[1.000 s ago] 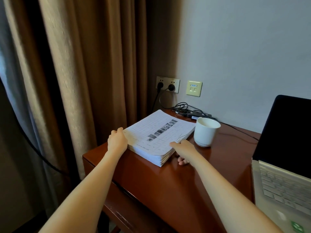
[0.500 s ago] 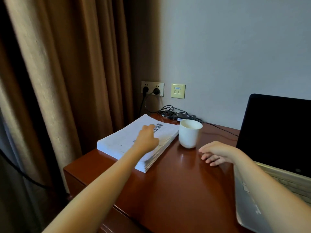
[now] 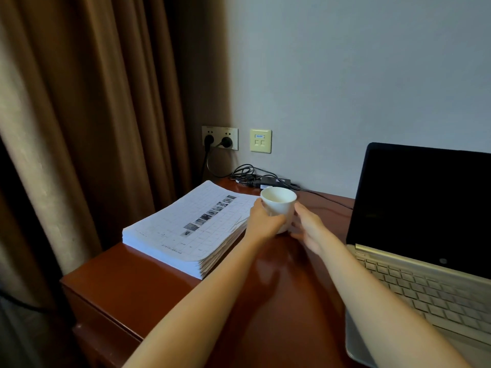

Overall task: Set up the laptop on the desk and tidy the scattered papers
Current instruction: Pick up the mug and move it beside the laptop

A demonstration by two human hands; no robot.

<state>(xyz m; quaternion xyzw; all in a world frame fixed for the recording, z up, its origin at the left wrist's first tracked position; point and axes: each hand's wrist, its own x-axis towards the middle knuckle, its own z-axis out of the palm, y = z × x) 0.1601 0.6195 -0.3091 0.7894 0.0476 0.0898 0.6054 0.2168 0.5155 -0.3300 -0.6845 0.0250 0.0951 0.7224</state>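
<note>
The left hand (image 3: 265, 221) curls round a small white ceramic cup (image 3: 280, 204); the right hand (image 3: 308, 227) touches its other side, grip unclear. The thick stack of printed white papers (image 3: 186, 227) lies squared just left of them and the open silver laptop (image 3: 425, 261) to their right, so tidying looks nearly done and the cup probably wants carrying level, clear of both. Everything sits on a glossy red-brown wooden desk (image 3: 279, 288) in a corner between brown curtains (image 3: 93, 102) and a pale wall (image 3: 345, 75)

On your worktop (image 3: 148, 282) the paper stack (image 3: 186, 229) is lying at the left and the laptop (image 3: 425, 235) is standing at the right. Between them your left hand (image 3: 265, 221) and right hand (image 3: 309, 228) are flanking the cup (image 3: 279, 204). Cables (image 3: 255, 176) are lying behind the cup, below the sockets (image 3: 220, 138).
</note>
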